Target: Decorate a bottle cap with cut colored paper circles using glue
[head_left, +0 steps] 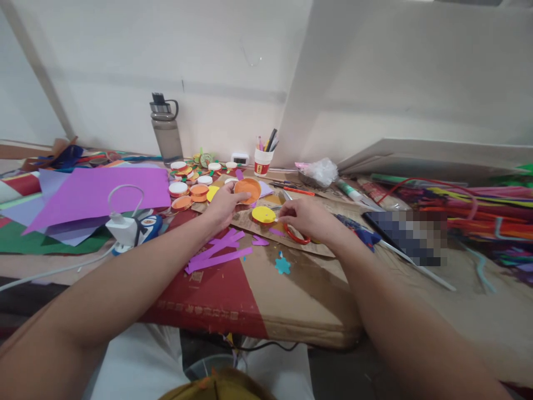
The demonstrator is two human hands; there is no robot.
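Note:
My left hand (225, 204) is closed on an orange round paper box (248, 190), its thumb over the near rim. Just right of it, on the brown paper, lies a yellow round disc (264, 215) with a dark red side. My right hand (303, 215) is beside the yellow disc, fingers pinched together near its right edge; a small pale bit shows at the fingertips, too small to name. Under that hand lie red-handled scissors (297, 235), their blades partly hidden. Purple paper strips (220, 251) and a blue flower-shaped cutout (282, 265) lie closer to me.
Several round boxes (179, 189) cluster behind my left hand. Purple sheets (104, 189) and a white charger (122, 229) lie left. A bottle (167, 133) and a pen cup (264, 162) stand by the wall. Right are a blurred dark flat object (403, 236) and colourful pipe cleaners (458, 208).

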